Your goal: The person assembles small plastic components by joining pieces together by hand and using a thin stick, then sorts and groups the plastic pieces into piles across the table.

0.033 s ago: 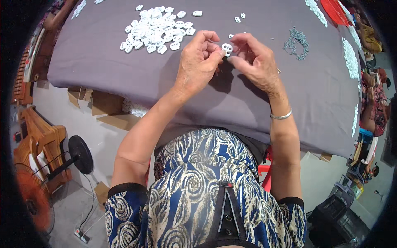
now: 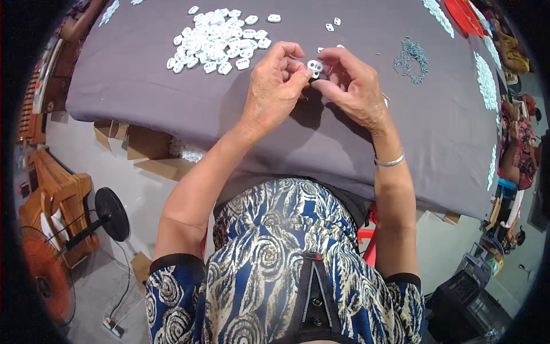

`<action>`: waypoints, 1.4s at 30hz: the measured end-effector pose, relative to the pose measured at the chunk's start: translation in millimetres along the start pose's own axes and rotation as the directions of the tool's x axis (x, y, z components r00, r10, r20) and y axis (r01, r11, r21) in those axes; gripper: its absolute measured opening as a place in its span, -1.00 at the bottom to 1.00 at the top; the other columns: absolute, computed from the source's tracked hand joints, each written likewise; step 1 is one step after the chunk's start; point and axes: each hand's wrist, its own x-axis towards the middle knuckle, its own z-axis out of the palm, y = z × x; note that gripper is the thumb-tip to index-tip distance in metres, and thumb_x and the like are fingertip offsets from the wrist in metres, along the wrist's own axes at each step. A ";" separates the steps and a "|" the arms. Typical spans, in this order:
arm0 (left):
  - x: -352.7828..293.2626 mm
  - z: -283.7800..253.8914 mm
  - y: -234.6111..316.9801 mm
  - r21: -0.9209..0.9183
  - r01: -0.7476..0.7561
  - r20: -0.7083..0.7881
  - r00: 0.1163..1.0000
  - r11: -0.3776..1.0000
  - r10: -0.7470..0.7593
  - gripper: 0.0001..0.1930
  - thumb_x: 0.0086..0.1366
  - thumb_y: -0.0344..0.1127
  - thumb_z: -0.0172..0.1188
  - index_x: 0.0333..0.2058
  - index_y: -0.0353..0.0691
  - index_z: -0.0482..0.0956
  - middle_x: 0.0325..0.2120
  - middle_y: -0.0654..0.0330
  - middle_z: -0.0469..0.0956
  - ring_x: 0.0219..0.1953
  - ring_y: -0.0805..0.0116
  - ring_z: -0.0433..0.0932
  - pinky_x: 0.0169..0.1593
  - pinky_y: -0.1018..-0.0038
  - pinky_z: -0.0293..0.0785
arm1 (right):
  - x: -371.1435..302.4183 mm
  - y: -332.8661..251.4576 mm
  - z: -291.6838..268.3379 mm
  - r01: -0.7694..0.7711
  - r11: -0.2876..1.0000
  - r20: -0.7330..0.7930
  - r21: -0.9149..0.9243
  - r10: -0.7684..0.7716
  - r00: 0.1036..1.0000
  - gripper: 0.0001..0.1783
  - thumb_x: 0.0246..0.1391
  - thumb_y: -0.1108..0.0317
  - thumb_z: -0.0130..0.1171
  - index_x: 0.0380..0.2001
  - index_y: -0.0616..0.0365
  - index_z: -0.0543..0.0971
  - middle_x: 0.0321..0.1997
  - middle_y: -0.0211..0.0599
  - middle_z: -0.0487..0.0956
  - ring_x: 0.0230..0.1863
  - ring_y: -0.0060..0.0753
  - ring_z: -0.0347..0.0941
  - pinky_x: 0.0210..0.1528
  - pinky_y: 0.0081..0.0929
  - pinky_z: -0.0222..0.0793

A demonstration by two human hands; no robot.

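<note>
Between the thumb and fingers of my left hand [image 2: 279,80] is a small white plastic cord lock [image 2: 314,66] with two round holes facing up. A smaller white piece shows just under it. My right hand [image 2: 354,83] curls round the other side of the cord lock, thumb tip at its lower edge and forefinger above; the exact contact is partly hidden. Ahead and to the left lies a heap of similar white two-hole pieces [image 2: 215,43]. Small white parts [image 2: 329,27] lie scattered beyond my hands. A loose pile of small grey-green springs [image 2: 411,60] is to the right.
A grey cloth [image 2: 172,103] covers the table. More white pieces [image 2: 486,83] line its right side, near a red tray [image 2: 463,17]. Below the left edge are an open cardboard box [image 2: 150,143] and a fan [image 2: 112,214]. Other people sit at the far right.
My right thumb has moved slightly left, closer to the cord lock. My left hand and the heap stay as they were.
</note>
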 end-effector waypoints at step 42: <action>3.1 -8.9 7.4 0.127 0.076 0.197 0.975 0.989 -0.100 -0.72 0.32 -0.47 0.09 -0.01 -0.33 0.37 -0.43 0.32 0.47 -0.36 0.59 0.51 -0.25 0.64 0.43 | -8.8 5.4 12.6 0.166 0.865 0.196 -0.474 -0.080 0.977 -0.62 0.20 0.02 0.08 -0.38 0.16 0.41 -0.41 -0.09 0.51 -0.35 0.05 0.50 -0.35 -0.12 0.39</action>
